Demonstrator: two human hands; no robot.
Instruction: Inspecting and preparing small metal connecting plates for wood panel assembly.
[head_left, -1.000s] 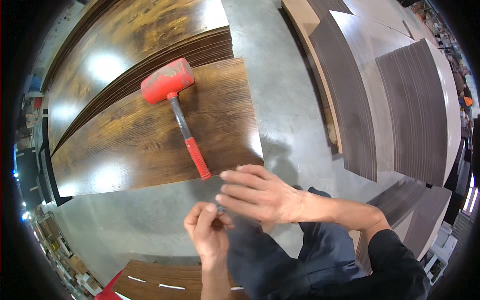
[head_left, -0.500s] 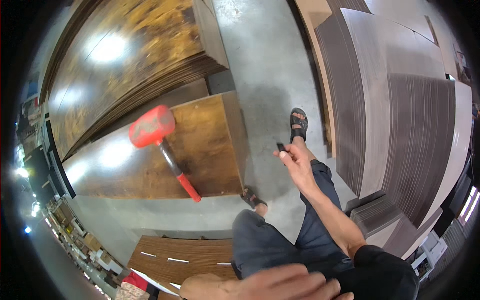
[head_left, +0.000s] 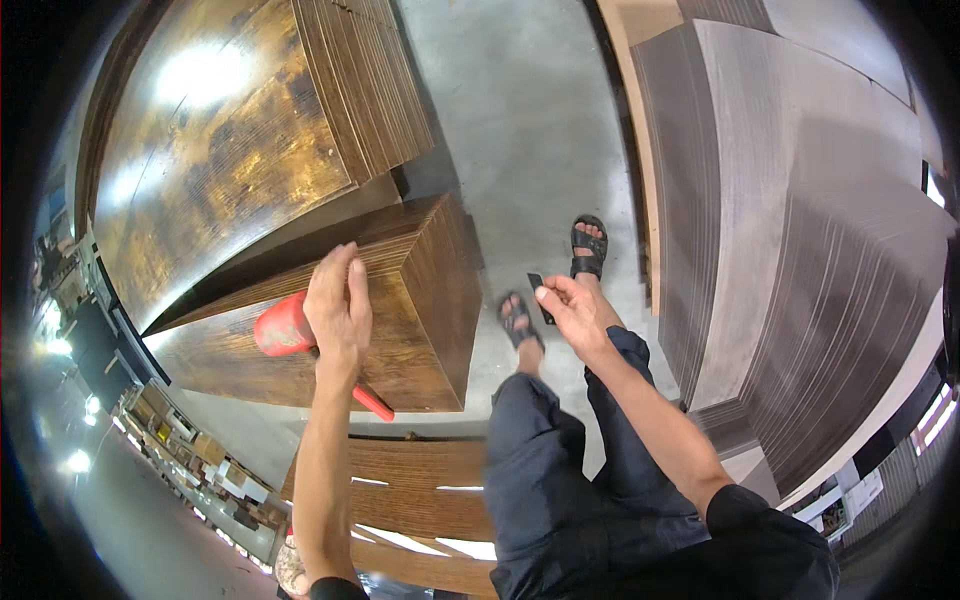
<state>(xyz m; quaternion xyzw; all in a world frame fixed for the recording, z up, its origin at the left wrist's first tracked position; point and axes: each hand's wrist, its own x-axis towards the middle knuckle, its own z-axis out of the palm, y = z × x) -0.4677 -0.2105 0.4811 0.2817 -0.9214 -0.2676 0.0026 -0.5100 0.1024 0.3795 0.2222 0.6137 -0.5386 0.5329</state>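
Note:
A rubber mallet (head_left: 280,328) with a red head and a black and red handle lies on a stack of glossy brown wood-look panels (head_left: 420,350). Over the mallet, partly covering its head and handle, is my left hand (head_left: 338,300); its fingers are stretched out and close together. Whether the palm touches the mallet, I cannot tell. Between the thumb and fingers of my right hand (head_left: 572,308) is a small flat black strip (head_left: 535,284). This hand hangs above the grey floor, right of the brown stack.
A taller brown panel stack (head_left: 240,110) stands at the far left. Grey-brown panels (head_left: 750,200) are piled along the right. Near my legs lie brown slatted boards (head_left: 420,480). Between the piles runs a grey floor (head_left: 520,120), where my sandalled feet stand.
My left hand has swung from the lower edge up and left to over the mallet. My left foot has stepped forward. The right hand still holds the black strip.

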